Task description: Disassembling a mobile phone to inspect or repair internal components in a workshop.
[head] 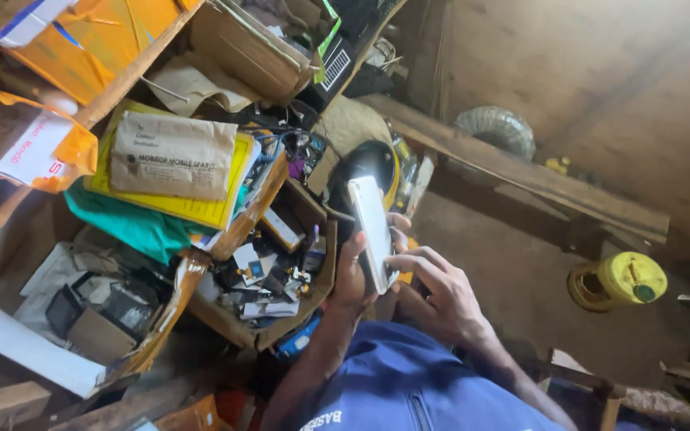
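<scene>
Both hands on one white phone (373,231), held in the air just beside the open cardboard box of small parts (269,271). Left hand (350,275) wraps its lower edge, grip closed on it. Right hand (441,291) pinches the side, fingers curled. Long axis runs steeply, top end tilted up-left, toward the cluttered shelves.

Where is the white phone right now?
The white phone is near the middle of the head view, held between both hands, just right of the open cardboard box of small parts.
</scene>
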